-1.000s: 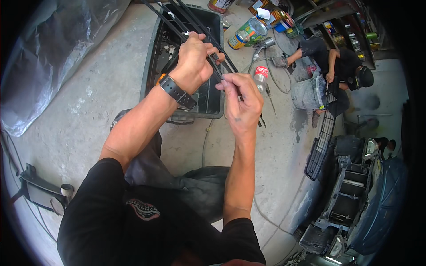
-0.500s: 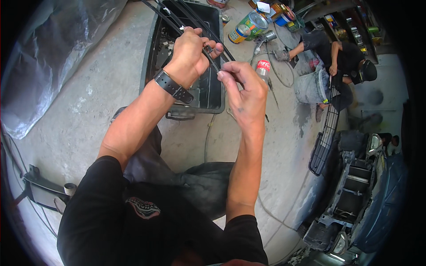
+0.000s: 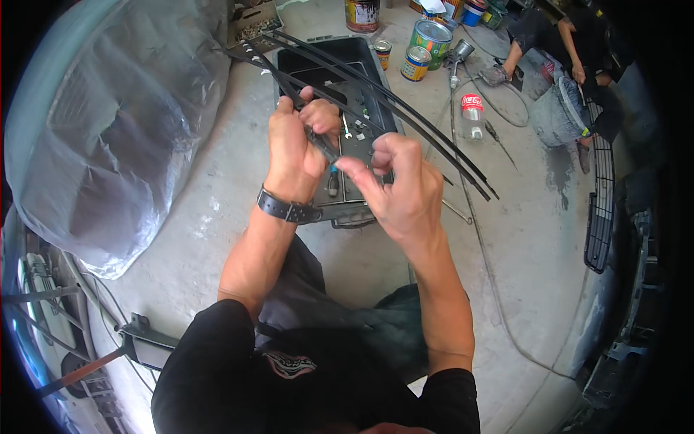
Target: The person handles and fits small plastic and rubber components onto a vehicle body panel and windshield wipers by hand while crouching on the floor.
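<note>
My left hand [image 3: 293, 141], with a dark strapped band on its wrist, is closed round a long black trim strip [image 3: 278, 76]. The strip slants from the upper left down through the fist, and its lower end sticks out toward my right hand [image 3: 408, 188]. There the right thumb reaches the end of the strip, while the index finger is bent and stands apart from the thumb. More long, thin black strips [image 3: 434, 137] lie slantwise across a black plastic tub [image 3: 347, 213] beneath my hands. Inside the tub are a wrench [image 3: 347, 129], a blue-and-black-handled tool [image 3: 332, 182] and small loose pieces.
Paint cans [image 3: 416, 64], a spray gun [image 3: 457, 58] with hose and a plastic bottle [image 3: 473, 119] stand beyond the tub to the right. Plastic sheeting [image 3: 137, 130] covers something at left. At far right another person holds a black grille [image 3: 600, 202] beside a bucket [image 3: 560, 112].
The view has shifted, so the tub sits lower and farther right. My right thumb and index finger have parted from their pinch on the strip. My left hand keeps its hold.
</note>
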`<state>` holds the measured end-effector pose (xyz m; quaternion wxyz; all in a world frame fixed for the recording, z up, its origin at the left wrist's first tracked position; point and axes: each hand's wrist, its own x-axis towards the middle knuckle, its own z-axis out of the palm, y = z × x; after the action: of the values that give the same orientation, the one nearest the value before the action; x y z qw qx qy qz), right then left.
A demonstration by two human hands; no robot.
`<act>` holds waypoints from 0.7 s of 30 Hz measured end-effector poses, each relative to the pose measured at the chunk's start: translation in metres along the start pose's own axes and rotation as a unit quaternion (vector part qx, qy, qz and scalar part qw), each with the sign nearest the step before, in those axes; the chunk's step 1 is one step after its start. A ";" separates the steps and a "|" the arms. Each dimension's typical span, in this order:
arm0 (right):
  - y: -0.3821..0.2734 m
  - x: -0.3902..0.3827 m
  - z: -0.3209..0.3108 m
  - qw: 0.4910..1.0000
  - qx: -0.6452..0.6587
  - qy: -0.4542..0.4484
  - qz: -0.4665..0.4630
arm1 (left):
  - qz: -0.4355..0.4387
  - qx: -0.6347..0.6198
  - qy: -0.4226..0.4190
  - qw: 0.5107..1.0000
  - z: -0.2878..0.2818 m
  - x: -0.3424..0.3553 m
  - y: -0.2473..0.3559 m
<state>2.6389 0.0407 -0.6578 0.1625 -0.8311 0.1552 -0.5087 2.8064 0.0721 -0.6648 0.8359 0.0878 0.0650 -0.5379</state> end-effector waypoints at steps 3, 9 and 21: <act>-0.001 -0.003 0.005 1.000 0.030 0.000 -0.002 | 0.005 -0.004 -0.024 1.000 -0.001 -0.005 0.002; -0.005 -0.006 0.006 0.999 0.048 0.011 0.007 | 0.005 -0.024 -0.149 0.988 0.000 -0.005 -0.001; -0.022 -0.023 0.017 0.937 0.293 -0.043 0.183 | 0.048 0.041 -0.245 0.968 0.016 -0.018 0.003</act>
<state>2.6460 0.0719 -0.6738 0.4960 -0.7250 0.1411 -0.4566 2.8019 0.0859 -0.6448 0.8470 -0.0094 -0.1677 -0.5043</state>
